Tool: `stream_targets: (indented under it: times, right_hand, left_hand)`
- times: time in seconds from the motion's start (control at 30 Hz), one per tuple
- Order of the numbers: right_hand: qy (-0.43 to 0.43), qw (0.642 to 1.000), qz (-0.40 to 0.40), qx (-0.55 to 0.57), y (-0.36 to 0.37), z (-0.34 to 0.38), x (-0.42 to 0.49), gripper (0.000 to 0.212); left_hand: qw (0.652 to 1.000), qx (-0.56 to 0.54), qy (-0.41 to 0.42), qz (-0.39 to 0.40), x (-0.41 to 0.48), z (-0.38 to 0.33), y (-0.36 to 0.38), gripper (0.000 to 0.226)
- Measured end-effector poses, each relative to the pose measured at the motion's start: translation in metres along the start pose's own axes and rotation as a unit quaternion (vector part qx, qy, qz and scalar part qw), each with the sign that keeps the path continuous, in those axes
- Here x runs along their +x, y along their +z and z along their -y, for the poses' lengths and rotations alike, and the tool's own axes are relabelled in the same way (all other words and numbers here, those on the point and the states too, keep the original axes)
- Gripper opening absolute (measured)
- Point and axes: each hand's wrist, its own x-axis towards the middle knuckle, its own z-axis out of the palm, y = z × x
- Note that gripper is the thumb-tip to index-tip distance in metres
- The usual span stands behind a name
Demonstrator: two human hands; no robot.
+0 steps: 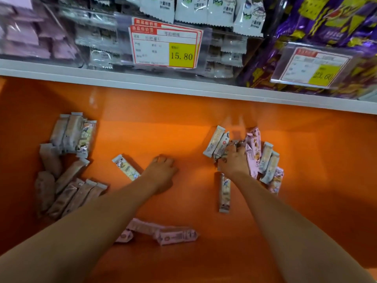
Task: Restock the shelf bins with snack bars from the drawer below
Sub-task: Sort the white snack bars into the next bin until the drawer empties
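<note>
Both my arms reach down into the orange drawer (pixel 183 123). My right hand (pixel 233 160) lies on a heap of white and pink snack bars (pixel 254 152) at the right, its fingers curled round several of them. My left hand (pixel 161 172) rests on the drawer floor near the middle with fingers curled under; nothing shows in it. A single pale bar (pixel 125 166) lies just left of that hand. Another bar (pixel 224 193) lies under my right wrist. Above, a clear shelf bin (pixel 98 43) holds white packets.
A pile of brownish bars (pixel 67 172) fills the drawer's left side. Two pink bars (pixel 175 234) lie near the front under my left forearm. The white shelf edge (pixel 183 86) runs above. Purple bags (pixel 326 23) fill the right bin, behind price tags (pixel 165 48).
</note>
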Motion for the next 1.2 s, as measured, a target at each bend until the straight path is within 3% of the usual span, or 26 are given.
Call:
stream_targets:
  times: [0.3,0.47,0.63,0.87,1.07,1.2]
  right_hand:
    - [-0.031,0.997,0.017,0.063,0.004,-0.011,0.001,0.069]
    - [-0.072,0.991,0.028,0.109,0.004,-0.017,-0.004,0.054]
    - [-0.088,0.989,0.035,0.113,0.011,-0.011,-0.008,0.066]
    - [-0.130,0.984,0.065,0.100,0.016,0.007,-0.015,0.051]
    - [-0.126,0.985,0.077,0.094,0.025,0.016,-0.018,0.055]
    - [-0.131,0.982,0.078,0.109,0.028,0.018,-0.016,0.056]
  left_hand:
    - [0.995,-0.068,0.056,-0.036,0.049,-0.040,-0.037,0.080]
    - [0.997,-0.064,0.039,-0.025,0.065,-0.055,-0.037,0.075]
    - [0.994,-0.064,0.048,-0.069,0.043,-0.037,-0.025,0.071]
    - [0.977,-0.155,0.007,-0.147,0.030,-0.019,-0.010,0.020]
    - [0.953,-0.248,-0.096,-0.144,0.035,-0.017,-0.004,0.037]
    - [0.929,-0.321,-0.117,-0.139,0.035,-0.009,-0.004,0.035]
